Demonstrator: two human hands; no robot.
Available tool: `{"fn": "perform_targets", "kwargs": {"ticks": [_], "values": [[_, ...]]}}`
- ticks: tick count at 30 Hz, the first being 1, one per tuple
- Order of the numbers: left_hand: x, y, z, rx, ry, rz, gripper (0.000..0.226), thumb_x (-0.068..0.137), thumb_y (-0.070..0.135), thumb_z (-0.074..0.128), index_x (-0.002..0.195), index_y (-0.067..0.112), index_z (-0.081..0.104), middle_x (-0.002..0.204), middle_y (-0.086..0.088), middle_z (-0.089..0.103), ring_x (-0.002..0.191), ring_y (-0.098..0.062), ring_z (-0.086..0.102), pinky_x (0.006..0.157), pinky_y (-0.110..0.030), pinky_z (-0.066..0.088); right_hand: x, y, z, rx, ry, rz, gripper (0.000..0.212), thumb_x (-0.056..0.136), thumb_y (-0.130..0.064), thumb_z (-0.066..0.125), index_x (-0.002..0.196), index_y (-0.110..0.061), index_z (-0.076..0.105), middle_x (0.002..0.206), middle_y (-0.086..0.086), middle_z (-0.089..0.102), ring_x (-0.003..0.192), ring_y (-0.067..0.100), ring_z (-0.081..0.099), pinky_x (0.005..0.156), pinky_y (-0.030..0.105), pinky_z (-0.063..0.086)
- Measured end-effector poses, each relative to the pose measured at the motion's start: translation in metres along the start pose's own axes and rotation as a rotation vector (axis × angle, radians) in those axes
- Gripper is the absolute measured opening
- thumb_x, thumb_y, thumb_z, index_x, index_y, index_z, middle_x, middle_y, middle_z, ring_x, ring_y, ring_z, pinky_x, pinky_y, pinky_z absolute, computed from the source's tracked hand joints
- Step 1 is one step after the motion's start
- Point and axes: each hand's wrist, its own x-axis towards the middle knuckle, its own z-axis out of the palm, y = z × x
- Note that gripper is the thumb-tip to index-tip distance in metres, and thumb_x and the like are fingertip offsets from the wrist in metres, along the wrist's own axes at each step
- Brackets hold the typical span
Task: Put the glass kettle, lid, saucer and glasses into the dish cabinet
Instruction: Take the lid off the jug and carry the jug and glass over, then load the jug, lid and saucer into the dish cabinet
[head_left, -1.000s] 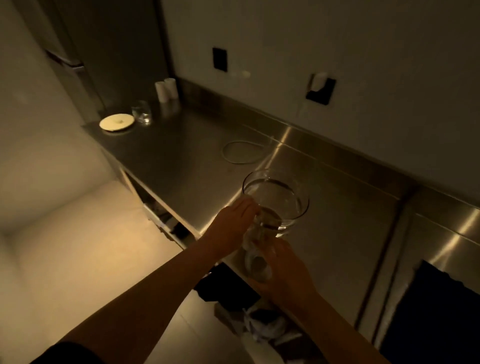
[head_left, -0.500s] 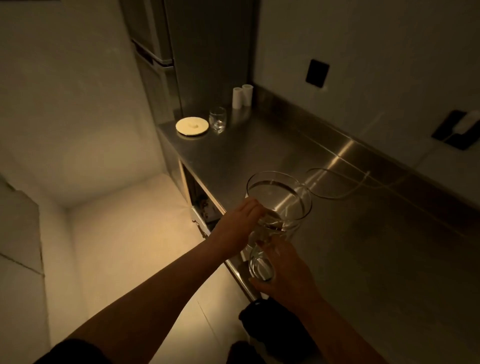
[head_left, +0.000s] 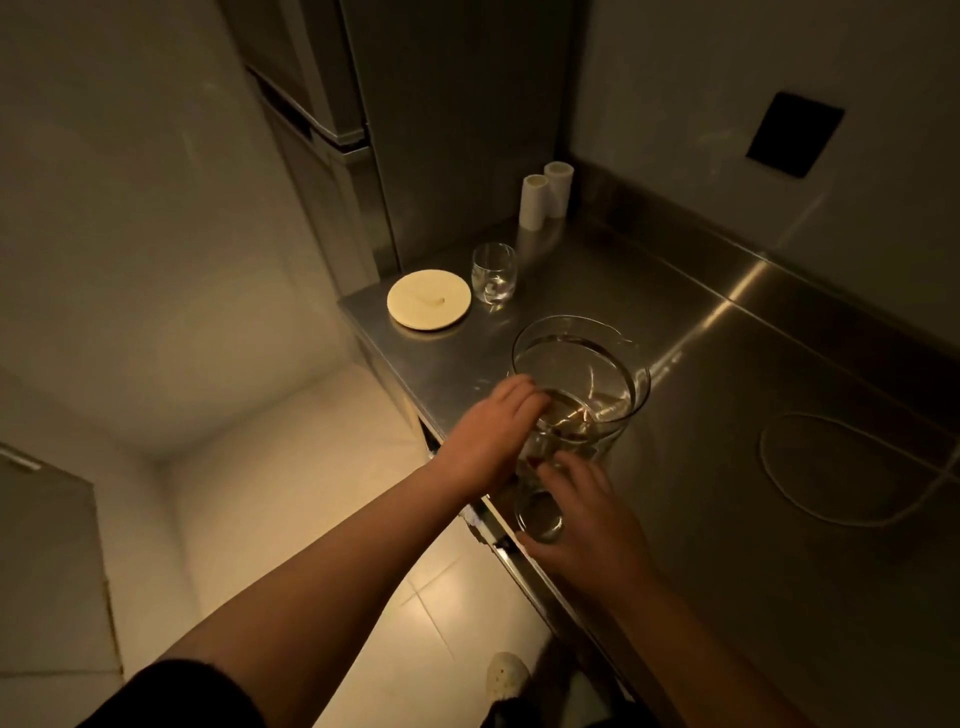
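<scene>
Clear glass kettle (head_left: 582, 384) and glass (head_left: 493, 273) — cream saucer (head_left: 429, 300), white rolls (head_left: 545, 200) — on grey steel counter (head_left: 727, 519)

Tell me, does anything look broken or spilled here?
Nothing looks broken or spilled. The kettle is upright in both hands, left hand on its side, right hand at its handle. The glass and the round cream disc sit neatly on the counter.

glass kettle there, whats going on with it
A person holds the glass kettle with both hands over the steel counter: left hand against its side, right hand around the handle. A round lid and a drinking glass sit at the counter's far end.
</scene>
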Motion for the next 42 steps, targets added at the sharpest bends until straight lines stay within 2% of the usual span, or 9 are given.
{"fn": "perform_targets", "kwargs": {"ticks": [4, 7, 12, 15, 23, 29, 34, 39, 42], "values": [[0.026, -0.055, -0.004, -0.063, 0.011, 0.033, 0.043, 0.074, 0.005, 0.074, 0.114, -0.001, 0.059, 0.118, -0.019, 0.059, 0.119, -0.034, 0.051, 0.092, -0.039, 0.051, 0.054, -0.006, 0.01, -0.022, -0.005, 0.029, 0.076, 0.064, -0.056, 0.073, 0.129, -0.029, 0.044, 0.131, -0.003, 0.046, 0.118, 0.016, 0.046, 0.081, 0.019, 0.04], [0.049, -0.095, -0.005, -0.099, 0.001, 0.119, 0.039, 0.076, 0.001, 0.072, 0.112, -0.004, 0.059, 0.117, -0.021, 0.059, 0.117, -0.036, 0.051, 0.093, -0.044, 0.049, 0.089, -0.009, 0.019, -0.011, 0.017, 0.09, 0.076, 0.067, -0.056, 0.07, 0.132, -0.031, 0.04, 0.134, -0.004, 0.042, 0.122, 0.014, 0.041, 0.085, 0.02, 0.037], [0.096, -0.155, -0.002, -0.167, -0.021, 0.32, 0.041, 0.071, 0.0, 0.072, 0.109, -0.005, 0.059, 0.113, -0.022, 0.059, 0.114, -0.036, 0.051, 0.099, -0.039, 0.042, 0.146, -0.017, 0.036, -0.02, 0.106, 0.242, 0.075, 0.069, -0.062, 0.061, 0.134, -0.035, 0.036, 0.136, -0.005, 0.039, 0.124, 0.013, 0.037, 0.088, 0.02, 0.035], [0.12, -0.184, 0.003, -0.163, -0.094, 0.409, 0.052, 0.064, 0.001, 0.077, 0.112, -0.005, 0.058, 0.115, -0.023, 0.058, 0.116, -0.039, 0.052, 0.099, -0.043, 0.043, 0.172, -0.023, 0.047, -0.024, 0.144, 0.35, 0.076, 0.069, -0.067, 0.055, 0.136, -0.037, 0.033, 0.138, -0.007, 0.036, 0.126, 0.011, 0.034, 0.091, 0.02, 0.034], [0.153, -0.214, 0.012, -0.178, -0.177, 0.569, 0.051, 0.067, 0.0, 0.075, 0.115, -0.005, 0.057, 0.119, -0.024, 0.057, 0.119, -0.04, 0.05, 0.096, -0.046, 0.046, 0.211, -0.038, 0.055, 0.004, 0.228, 0.551, 0.078, 0.07, -0.058, 0.066, 0.137, -0.028, 0.041, 0.138, -0.002, 0.039, 0.128, 0.017, 0.034, 0.097, 0.031, 0.039], [0.157, -0.22, 0.012, -0.137, -0.191, 0.602, 0.048, 0.076, 0.002, 0.064, 0.123, -0.003, 0.055, 0.128, -0.024, 0.054, 0.127, -0.039, 0.044, 0.098, -0.048, 0.044, 0.22, -0.046, 0.059, -0.005, 0.23, 0.581, 0.079, 0.072, -0.058, 0.065, 0.138, -0.022, 0.04, 0.138, 0.003, 0.039, 0.126, 0.02, 0.034, 0.098, 0.032, 0.037], [0.139, -0.227, 0.006, -0.066, -0.224, 0.505, 0.08, 0.077, 0.016, 0.066, 0.147, 0.013, 0.027, 0.155, -0.011, 0.022, 0.144, -0.028, 0.016, 0.111, -0.043, 0.024, 0.216, -0.055, 0.061, -0.09, 0.235, 0.595, 0.082, 0.073, -0.067, 0.058, 0.14, -0.027, 0.036, 0.147, 0.004, 0.03, 0.137, 0.02, 0.021, 0.107, 0.037, 0.03], [0.107, -0.254, -0.005, -0.028, -0.248, 0.386, 0.079, 0.084, 0.023, 0.061, 0.15, 0.019, 0.017, 0.157, -0.008, 0.015, 0.143, -0.026, 0.017, 0.112, -0.042, 0.022, 0.221, -0.066, 0.062, -0.05, 0.231, 0.607, 0.075, 0.08, -0.06, 0.057, 0.143, -0.03, 0.03, 0.154, 0.001, 0.019, 0.14, 0.015, 0.007, 0.107, 0.032, 0.013], [0.093, -0.279, -0.015, -0.019, -0.246, 0.327, 0.072, 0.087, 0.025, 0.052, 0.15, 0.022, 0.016, 0.157, -0.008, 0.014, 0.143, -0.026, 0.018, 0.113, -0.044, 0.021, 0.232, -0.083, 0.061, -0.068, 0.29, 0.574, 0.064, 0.083, -0.052, 0.054, 0.139, -0.025, 0.038, 0.149, 0.004, 0.03, 0.139, 0.018, 0.018, 0.109, 0.036, 0.022]]}}
